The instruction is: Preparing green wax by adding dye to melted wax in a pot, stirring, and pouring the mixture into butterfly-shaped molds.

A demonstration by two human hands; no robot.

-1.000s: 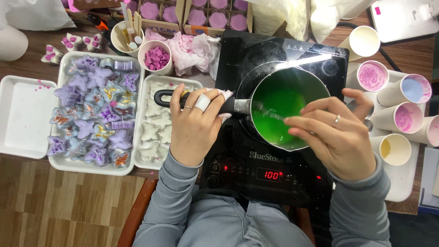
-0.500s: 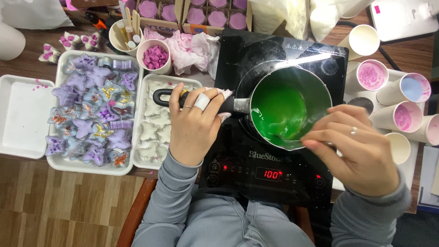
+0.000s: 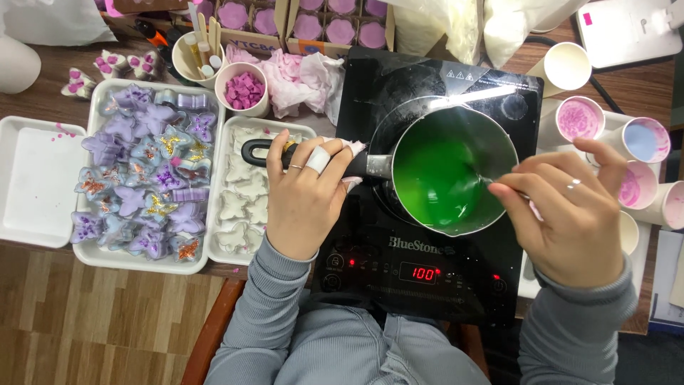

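A steel saucepan with bright green liquid stands on a black induction cooker. My left hand grips the pan's black handle, with a bit of white tissue under the fingers. My right hand sits at the pan's right rim and pinches a thin metal stirrer whose tip is in the green liquid.
Left of the cooker are a white tray of purple butterfly shapes, a tray of white shapes and an empty white tray. Paper cups with pink and blue residue crowd the right. A cup of purple pieces stands behind.
My right hand has swung with the stirrer from the pan's middle down to its lower right, then up to the right rim. The left hand has kept its hold on the handle.
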